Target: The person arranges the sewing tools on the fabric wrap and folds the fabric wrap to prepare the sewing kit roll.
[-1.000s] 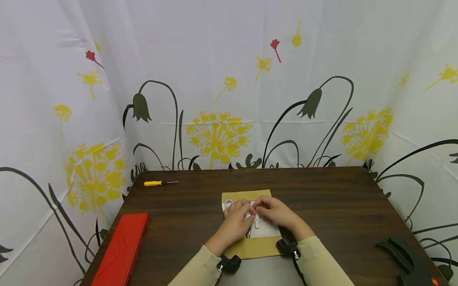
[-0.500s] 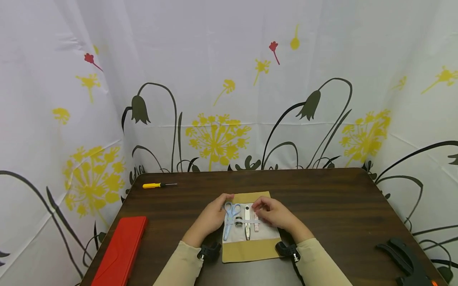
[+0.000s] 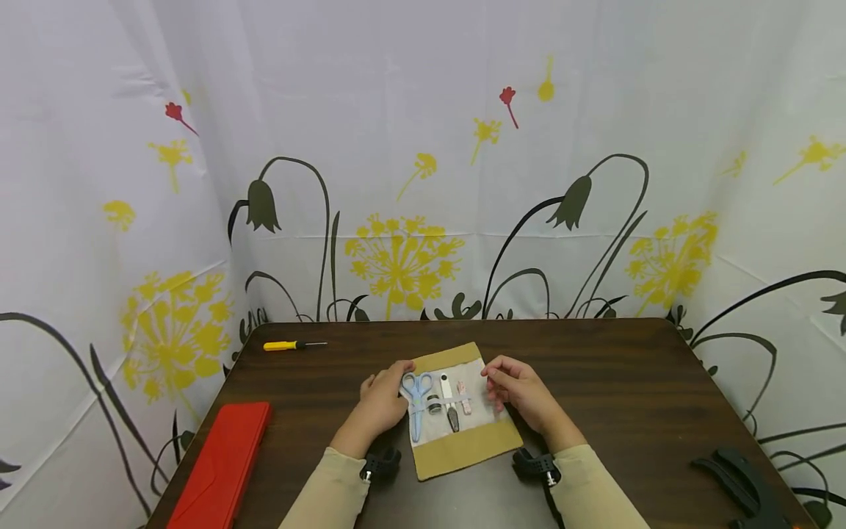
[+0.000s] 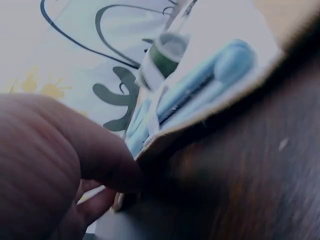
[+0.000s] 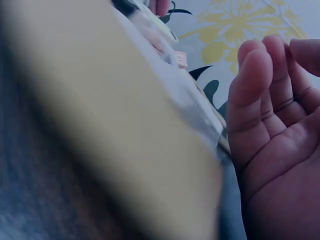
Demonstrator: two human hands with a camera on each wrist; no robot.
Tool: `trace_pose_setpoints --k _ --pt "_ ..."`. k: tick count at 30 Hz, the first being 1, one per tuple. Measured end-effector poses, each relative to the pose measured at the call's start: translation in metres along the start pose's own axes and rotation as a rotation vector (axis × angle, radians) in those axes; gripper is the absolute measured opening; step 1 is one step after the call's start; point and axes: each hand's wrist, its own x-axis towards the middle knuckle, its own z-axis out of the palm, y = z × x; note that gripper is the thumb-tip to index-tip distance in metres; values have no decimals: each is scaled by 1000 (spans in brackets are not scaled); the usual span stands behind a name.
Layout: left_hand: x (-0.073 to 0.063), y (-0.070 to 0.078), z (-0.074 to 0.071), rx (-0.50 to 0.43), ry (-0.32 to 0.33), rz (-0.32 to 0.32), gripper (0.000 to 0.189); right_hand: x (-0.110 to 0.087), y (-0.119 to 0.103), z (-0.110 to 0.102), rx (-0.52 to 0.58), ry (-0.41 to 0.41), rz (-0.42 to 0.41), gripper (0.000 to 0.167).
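Note:
An unfolded cloth case [image 3: 465, 448], tan outside with a white lining, tilts in front of me in the head view. An elastic band across it holds light blue scissors [image 3: 416, 404], a small dark green spool-like roll [image 3: 434, 405], a slim white tool with a dark end [image 3: 446, 389] and a pink-and-white strip [image 3: 464, 399]. My left hand [image 3: 380, 404] pinches the case's left edge; the thumb [image 4: 112, 162] lies against that edge in the left wrist view. Beside the right edge, my right hand [image 3: 522, 389] hangs with loosely bent fingers, apart from the case and holding nothing.
A red flat box [image 3: 221, 463] lies at the left of the dark wooden table [image 3: 608, 382]. At the back left is a yellow-handled screwdriver [image 3: 291, 345], and a black tool [image 3: 743, 485] lies front right. A patterned curtain [image 3: 423, 147] hangs behind.
My left hand has moved left off the contents to the case's edge, uncovering the scissors and roll. The case has turned and tilted. My right hand has drawn back to the right.

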Motion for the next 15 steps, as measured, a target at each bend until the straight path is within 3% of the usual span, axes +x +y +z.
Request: trace_pose_setpoints --k 4,8,12,15 --pt "1 -4 0 70 62 -77 67 1 5 -1 -47 32 11 32" --pt "2 -5 4 185 96 -100 68 2 6 -1 -96 55 -2 28" --pt "-2 4 4 311 133 -105 63 0 2 0 -164 15 -23 25" --pt "-8 13 3 400 161 -109 49 0 -1 -1 -190 13 -56 24"
